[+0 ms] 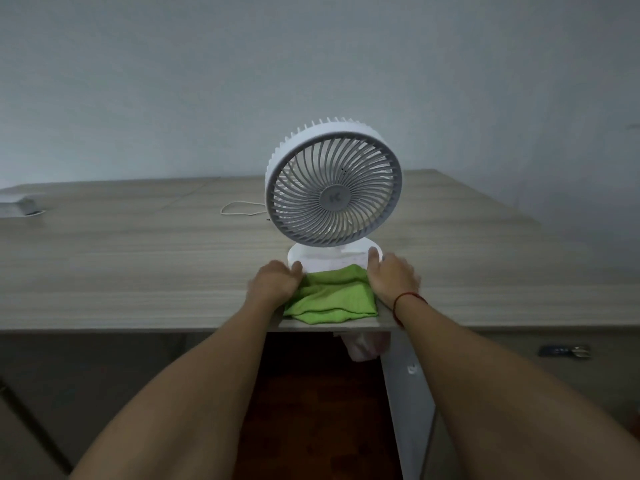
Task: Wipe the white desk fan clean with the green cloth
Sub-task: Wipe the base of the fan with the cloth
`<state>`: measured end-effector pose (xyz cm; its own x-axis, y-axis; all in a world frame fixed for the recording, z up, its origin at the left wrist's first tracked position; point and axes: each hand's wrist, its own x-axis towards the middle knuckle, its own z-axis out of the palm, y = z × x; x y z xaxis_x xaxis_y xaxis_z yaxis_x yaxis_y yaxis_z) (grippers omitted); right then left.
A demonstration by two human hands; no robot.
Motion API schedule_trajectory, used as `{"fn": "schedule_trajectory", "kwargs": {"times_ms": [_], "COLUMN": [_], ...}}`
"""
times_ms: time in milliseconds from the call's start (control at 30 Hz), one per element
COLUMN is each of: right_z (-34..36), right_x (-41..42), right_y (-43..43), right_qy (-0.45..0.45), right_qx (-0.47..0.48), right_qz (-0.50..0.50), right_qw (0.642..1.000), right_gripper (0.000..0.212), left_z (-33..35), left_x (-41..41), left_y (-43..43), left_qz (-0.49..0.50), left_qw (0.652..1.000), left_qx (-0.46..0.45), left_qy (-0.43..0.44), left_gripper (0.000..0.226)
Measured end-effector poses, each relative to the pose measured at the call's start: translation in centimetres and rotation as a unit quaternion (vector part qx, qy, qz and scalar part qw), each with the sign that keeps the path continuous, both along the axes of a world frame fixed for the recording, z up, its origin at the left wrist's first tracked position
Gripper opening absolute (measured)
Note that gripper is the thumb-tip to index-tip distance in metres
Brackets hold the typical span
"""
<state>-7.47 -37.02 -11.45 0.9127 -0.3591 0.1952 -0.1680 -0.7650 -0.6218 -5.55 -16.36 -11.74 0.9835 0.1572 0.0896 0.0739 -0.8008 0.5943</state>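
Note:
The white desk fan [333, 183] stands upright on the wooden desk [138, 258], its round grille facing me, on a round white base [313, 258]. A folded green cloth [332, 299] lies in front of the base, near the desk's front edge. My left hand [275, 280] rests at the base's left side, fingers touching the base and the cloth's left edge. My right hand [393, 275] is at the base's right side, its thumb on the base rim. Neither hand grips the cloth.
A thin white cable [239, 208] loops on the desk behind the fan at left. A pale object [20, 204] sits at the desk's far left. Below the front edge, a white cabinet panel [405, 393] and a crumpled pale bag [363, 346] show.

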Motion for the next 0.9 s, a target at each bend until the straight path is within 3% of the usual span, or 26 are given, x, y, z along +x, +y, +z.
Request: {"fn": "schedule_trajectory", "kwargs": {"times_ms": [67,167,300,433,567,767,900], "right_z": [0.1,-0.2,-0.6,-0.3,0.0,0.6,1.2], "right_x": [-1.6,-3.6,-4.8,-5.9,-6.2,-3.5,-1.1], "right_y": [0.4,0.9,1.5,1.9,1.9,0.7,-1.0], "right_qy": [0.012,0.016,0.011,-0.058,-0.105,-0.124,-0.101], "right_qx": [-0.055,-0.043,0.025,0.180,0.249,0.250,0.177], "right_qz": [-0.012,0.025,0.079,0.141,0.112,0.054,0.009], "right_qw": [0.998,0.999,0.997,0.972,0.956,0.959,0.979], "right_gripper": [0.073,0.065,0.037,0.033,0.025,0.028,0.030], "left_z": [-0.4,-0.7,-1.0,-0.8,0.0,0.4,-0.3], "left_x": [-1.8,-3.6,-5.3,-6.6,-6.5,-4.0,-2.5], "left_y": [-0.1,-0.4,-1.2,-2.4,-3.3,-5.2,-3.9], "left_qz": [-0.007,-0.039,-0.070,-0.053,-0.050,-0.089,0.016], "left_qw": [1.000,0.998,0.995,0.988,0.975,0.962,0.956], "left_qx": [0.009,-0.006,-0.015,-0.096,-0.180,-0.238,-0.238], "left_qy": [-0.022,-0.047,-0.065,-0.110,-0.121,-0.100,-0.174], "left_gripper": [0.059,0.054,0.040,0.033,0.028,0.029,0.034]}}
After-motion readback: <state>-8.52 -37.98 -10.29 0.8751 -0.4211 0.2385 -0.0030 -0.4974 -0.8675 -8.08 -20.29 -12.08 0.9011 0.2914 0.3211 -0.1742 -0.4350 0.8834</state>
